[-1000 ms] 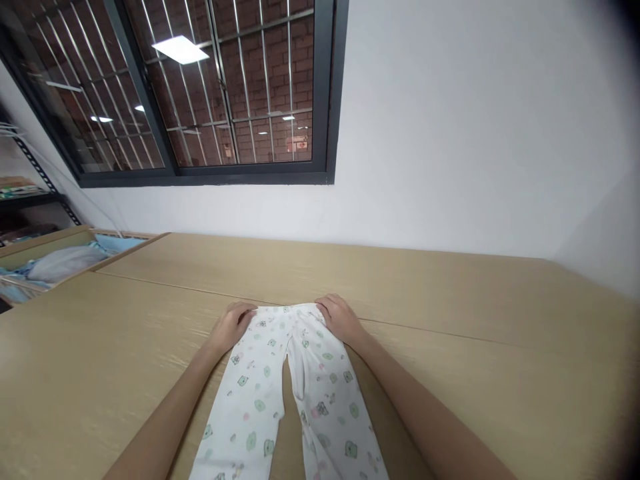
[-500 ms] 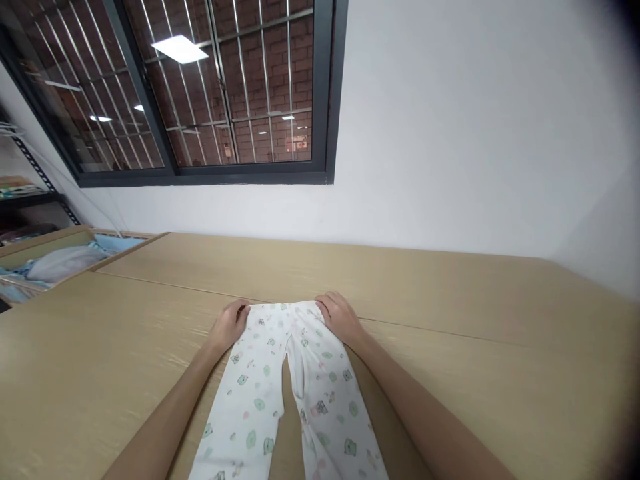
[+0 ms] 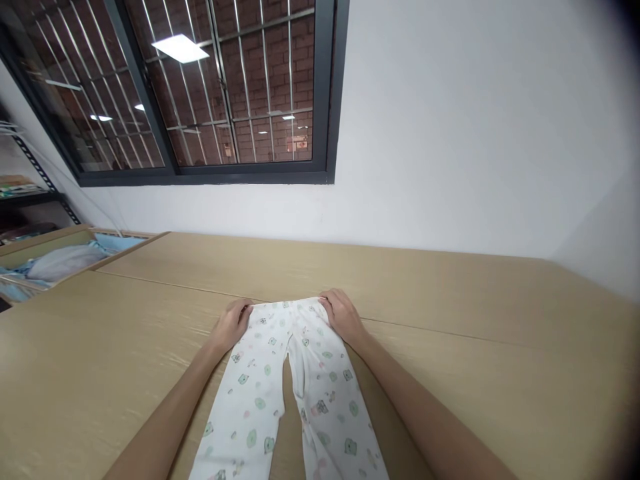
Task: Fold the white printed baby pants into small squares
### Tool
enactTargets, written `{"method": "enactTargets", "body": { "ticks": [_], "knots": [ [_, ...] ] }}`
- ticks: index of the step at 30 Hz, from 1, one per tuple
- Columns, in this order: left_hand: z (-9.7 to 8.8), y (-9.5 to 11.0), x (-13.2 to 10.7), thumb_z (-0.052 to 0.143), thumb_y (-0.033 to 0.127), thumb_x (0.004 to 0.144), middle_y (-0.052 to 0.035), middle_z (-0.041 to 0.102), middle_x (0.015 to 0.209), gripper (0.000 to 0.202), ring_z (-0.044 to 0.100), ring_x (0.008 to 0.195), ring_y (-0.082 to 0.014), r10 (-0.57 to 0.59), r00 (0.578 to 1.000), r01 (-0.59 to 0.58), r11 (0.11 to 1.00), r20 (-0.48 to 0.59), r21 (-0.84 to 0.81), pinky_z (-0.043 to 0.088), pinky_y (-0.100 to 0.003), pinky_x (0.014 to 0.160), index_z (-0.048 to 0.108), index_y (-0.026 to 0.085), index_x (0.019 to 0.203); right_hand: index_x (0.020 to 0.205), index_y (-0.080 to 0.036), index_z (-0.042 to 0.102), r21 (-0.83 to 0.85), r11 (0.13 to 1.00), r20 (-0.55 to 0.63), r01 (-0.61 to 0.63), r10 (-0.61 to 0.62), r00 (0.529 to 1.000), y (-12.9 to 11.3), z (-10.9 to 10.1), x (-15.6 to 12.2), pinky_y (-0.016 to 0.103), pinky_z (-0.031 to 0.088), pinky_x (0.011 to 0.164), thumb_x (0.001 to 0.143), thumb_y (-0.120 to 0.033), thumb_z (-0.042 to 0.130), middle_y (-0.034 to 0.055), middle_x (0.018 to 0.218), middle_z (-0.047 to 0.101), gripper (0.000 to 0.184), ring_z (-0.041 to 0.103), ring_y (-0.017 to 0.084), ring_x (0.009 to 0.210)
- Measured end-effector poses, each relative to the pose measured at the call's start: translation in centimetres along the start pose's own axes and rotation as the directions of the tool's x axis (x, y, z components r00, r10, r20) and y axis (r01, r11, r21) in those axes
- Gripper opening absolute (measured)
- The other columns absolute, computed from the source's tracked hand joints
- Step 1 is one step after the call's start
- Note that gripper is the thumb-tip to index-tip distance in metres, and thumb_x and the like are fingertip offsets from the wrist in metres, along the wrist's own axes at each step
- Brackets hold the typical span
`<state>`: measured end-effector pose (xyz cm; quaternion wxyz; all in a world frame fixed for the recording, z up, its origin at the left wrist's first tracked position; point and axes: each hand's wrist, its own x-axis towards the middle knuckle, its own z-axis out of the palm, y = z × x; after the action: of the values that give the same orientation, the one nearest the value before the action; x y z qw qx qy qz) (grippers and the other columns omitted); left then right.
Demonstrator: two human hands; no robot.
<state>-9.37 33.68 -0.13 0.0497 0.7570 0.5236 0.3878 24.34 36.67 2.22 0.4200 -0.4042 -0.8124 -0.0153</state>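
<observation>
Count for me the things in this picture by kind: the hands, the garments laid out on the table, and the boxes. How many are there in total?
Hands: 2, the left hand and the right hand, each touching a waistband corner
printed trousers: 1, flat on the table
open wooden box: 1, far left, cloth inside
Total: 4

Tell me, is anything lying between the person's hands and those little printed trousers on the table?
Nothing visible does. The left hand and the right hand both touch the printed trousers at the two ends of the waistband, on the table. Whether they pinch the cloth or only press it is unclear.
</observation>
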Motion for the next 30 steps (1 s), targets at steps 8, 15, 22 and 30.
{"method": "enactTargets", "body": {
  "ticks": [8, 15, 22, 30],
  "knots": [
    [0.1, -0.4, 0.0, 0.04, 0.016, 0.095, -0.0043, 0.067, 0.096, 0.021, 0.061, 0.096, -0.0208, 0.098, 0.995, -0.097, 0.995, -0.023, 0.04, 0.05, -0.037, 0.089, 0.06, 0.024, 0.096, 0.099, -0.02, 0.064, -0.004, 0.999, 0.042, 0.041, -0.041, 0.998, 0.1, 0.4, -0.3, 0.041, 0.051, 0.085, 0.104, -0.022, 0.039, 0.0097, 0.095, 0.07, 0.026, 0.063, 0.025, 0.091],
    [0.2, -0.3, 0.0, 0.044, 0.014, 0.093, -0.0057, 0.07, 0.099, 0.023, 0.062, 0.096, -0.0229, 0.092, 0.996, -0.09, 0.992, -0.017, 0.084, 0.05, -0.04, 0.089, 0.065, 0.022, 0.098, 0.093, -0.021, 0.061, -0.006, 0.999, 0.08, 0.048, -0.048, 0.996, 0.2, 0.5, -0.3, 0.038, 0.05, 0.081, 0.103, -0.018, 0.037, 0.0084, 0.088, 0.067, 0.027, 0.062, 0.024, 0.086],
    [0.0, 0.3, 0.0, 0.048, 0.028, 0.097, -0.005, 0.071, 0.101, 0.018, 0.063, 0.098, -0.0236, 0.072, 0.996, -0.076, 0.993, 0.05, 0.09, 0.05, -0.043, 0.093, 0.065, 0.022, 0.101, 0.093, -0.02, 0.062, -0.004, 1.0, 0.134, -0.004, 0.005, 0.991, 0.4, 0.5, -0.2, 0.035, 0.049, 0.081, 0.101, -0.013, 0.038, 0.0076, 0.089, 0.068, 0.026, 0.062, 0.023, 0.087],
    [-0.4, 1.1, 0.0, 0.048, 0.031, 0.096, -0.0088, 0.066, 0.112, 0.02, 0.06, 0.11, -0.026, 0.055, 0.998, -0.059, 0.994, 0.036, 0.095, 0.046, -0.047, 0.102, 0.065, 0.021, 0.1, 0.098, -0.018, 0.069, -0.009, 0.999, 0.22, -0.037, 0.038, 0.975, 1.0, 0.8, 0.0, 0.034, 0.047, 0.09, 0.098, -0.01, 0.046, 0.0078, 0.099, 0.071, 0.025, 0.061, 0.021, 0.097]
  ]
}}
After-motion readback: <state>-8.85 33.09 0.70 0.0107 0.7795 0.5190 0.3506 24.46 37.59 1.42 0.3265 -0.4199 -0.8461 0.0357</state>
